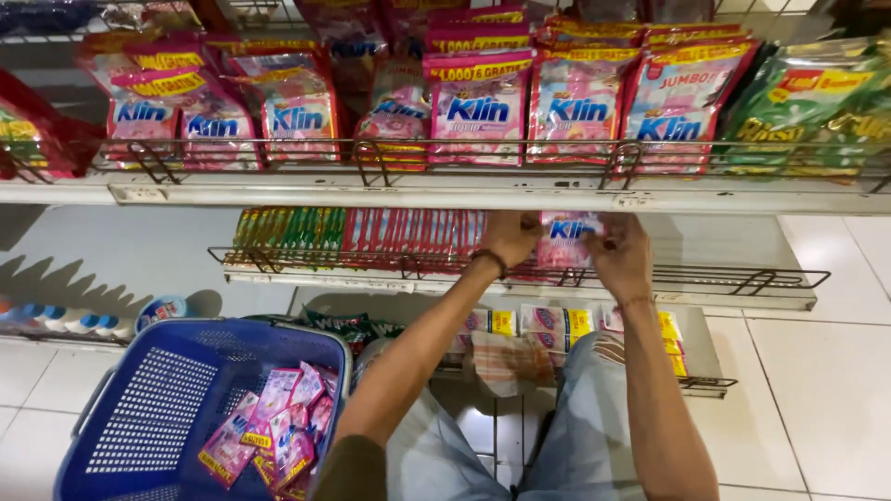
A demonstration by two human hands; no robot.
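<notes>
Reaching forward, both hands gripping a pink sachet at shelf rail

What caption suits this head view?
Both hands, left hand and right hand, hold a pink sachet at a shelf rail above a blue basket.

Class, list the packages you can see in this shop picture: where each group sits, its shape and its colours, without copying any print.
Pink pouch: flat, pink and white, held by both hands at the middle shelf.
Large pink bags: top shelf, upright, yellow bands.
Green bags: top shelf, right end.
Sachet row: middle shelf, green then red, on edge.
Small pink sachets: inside the blue basket.
</notes>
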